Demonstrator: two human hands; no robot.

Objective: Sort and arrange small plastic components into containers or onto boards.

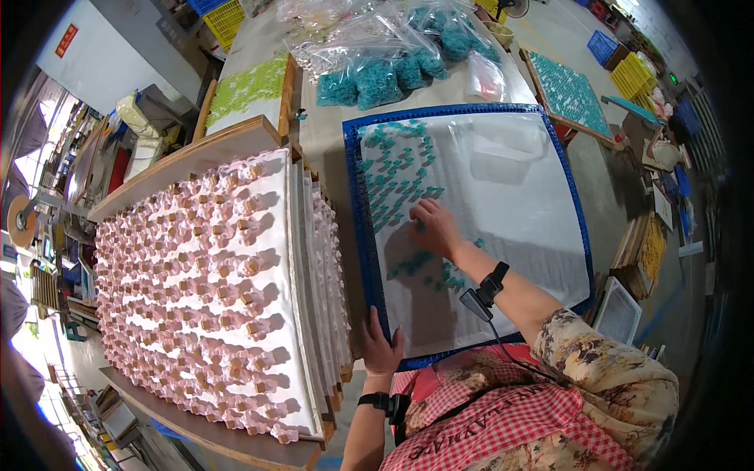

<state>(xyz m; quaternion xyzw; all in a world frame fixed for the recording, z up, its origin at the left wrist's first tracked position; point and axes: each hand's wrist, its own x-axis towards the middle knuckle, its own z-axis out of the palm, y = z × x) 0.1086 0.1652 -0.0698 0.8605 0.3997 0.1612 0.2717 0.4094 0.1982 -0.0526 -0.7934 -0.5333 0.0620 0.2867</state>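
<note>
Your left grip (382, 352) lay spread at seven o'clock of the blue-rimmed tray (360, 208); your right grip (437, 230) curled among teal pieces (452, 275) at nine, any pinch impossible to tell; beyond, at eleven, teal-filled bags (378, 84) lay on the counter (320, 129).

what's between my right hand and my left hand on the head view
In the head view: teal pieces on the white sheet, then the blue rim beside the left hand.

A pale table (323, 129) bears a blue-rimmed tray (582, 228) and plastic bags (378, 82).
</note>
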